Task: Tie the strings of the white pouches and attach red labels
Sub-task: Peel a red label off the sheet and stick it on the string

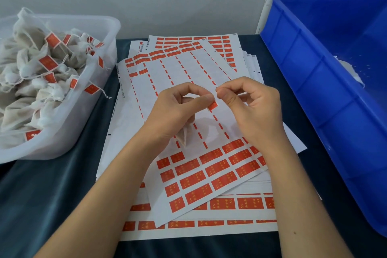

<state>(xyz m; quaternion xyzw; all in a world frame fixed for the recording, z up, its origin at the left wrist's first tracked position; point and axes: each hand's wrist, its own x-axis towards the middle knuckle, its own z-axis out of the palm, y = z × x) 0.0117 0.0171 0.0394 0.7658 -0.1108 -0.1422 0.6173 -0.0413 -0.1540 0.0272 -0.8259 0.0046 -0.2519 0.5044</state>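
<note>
My left hand (178, 107) hovers over the label sheets and holds a small white pouch (183, 138), whose lower corner hangs out below the palm. Its thumb and forefinger pinch a red label (212, 105) that sticks out at the fingertips. My right hand (251, 107) is just to the right, with thumb and forefinger pinched together close to the label; a thin string between them is too fine to make out. The top label sheet (201, 165) has red labels left along its near and far ends.
A clear plastic tub (100, 81) at the left holds several white pouches with red labels attached. A blue crate (314, 90) fills the right side, with a white pouch (349, 69) inside. More label sheets (188, 230) are stacked on the dark cloth (62, 195).
</note>
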